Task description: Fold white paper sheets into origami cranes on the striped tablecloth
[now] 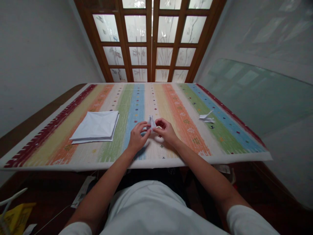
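Both my hands meet over the middle of the striped table mat [186, 124]. Between them stands a small folded white paper figure [152, 122], its point upward. My left hand [137, 135] pinches the figure's left side with fingers curled. On the right side, my right hand [166, 130] grips the same figure with bent fingers. A stack of white square paper sheets [96, 126] lies to the left of my left hand. Another small folded white paper figure [206, 117] rests on the mat to the right, apart from my hands.
The mat covers a dark wooden table [29, 122]. A wooden door with frosted glass panes [151, 39] stands behind the table. A glass sheet [256, 98] leans on the right wall. Yellow paper [17, 217] and scraps lie on the floor at lower left.
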Demonstrator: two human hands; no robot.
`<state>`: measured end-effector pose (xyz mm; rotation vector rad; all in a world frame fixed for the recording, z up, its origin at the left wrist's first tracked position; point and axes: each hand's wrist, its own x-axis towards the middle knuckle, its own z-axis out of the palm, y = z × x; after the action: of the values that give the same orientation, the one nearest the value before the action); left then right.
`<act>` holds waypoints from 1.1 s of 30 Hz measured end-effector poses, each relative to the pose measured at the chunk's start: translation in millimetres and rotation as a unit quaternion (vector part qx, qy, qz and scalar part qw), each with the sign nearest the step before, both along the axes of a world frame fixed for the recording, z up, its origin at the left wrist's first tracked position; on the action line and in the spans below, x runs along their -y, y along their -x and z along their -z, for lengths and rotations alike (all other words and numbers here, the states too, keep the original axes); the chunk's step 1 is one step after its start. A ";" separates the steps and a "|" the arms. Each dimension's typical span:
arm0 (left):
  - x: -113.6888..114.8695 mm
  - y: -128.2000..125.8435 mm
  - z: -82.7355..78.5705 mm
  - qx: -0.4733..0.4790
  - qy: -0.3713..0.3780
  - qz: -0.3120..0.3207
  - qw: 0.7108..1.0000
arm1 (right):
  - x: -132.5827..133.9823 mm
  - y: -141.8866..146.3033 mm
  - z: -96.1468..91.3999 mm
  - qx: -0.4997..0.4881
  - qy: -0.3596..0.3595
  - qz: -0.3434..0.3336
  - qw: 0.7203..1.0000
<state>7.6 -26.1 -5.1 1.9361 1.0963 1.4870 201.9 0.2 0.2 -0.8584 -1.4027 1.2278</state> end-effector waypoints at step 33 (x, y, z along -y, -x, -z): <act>3.3 6.5 -5.6 0.088 0.029 0.037 0.995 | -5.6 2.9 8.6 -0.115 0.067 -0.084 0.988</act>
<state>1.1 -29.4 0.5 1.7501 0.9692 1.5342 199.1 5.8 -8.4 -0.6742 -1.2358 1.5121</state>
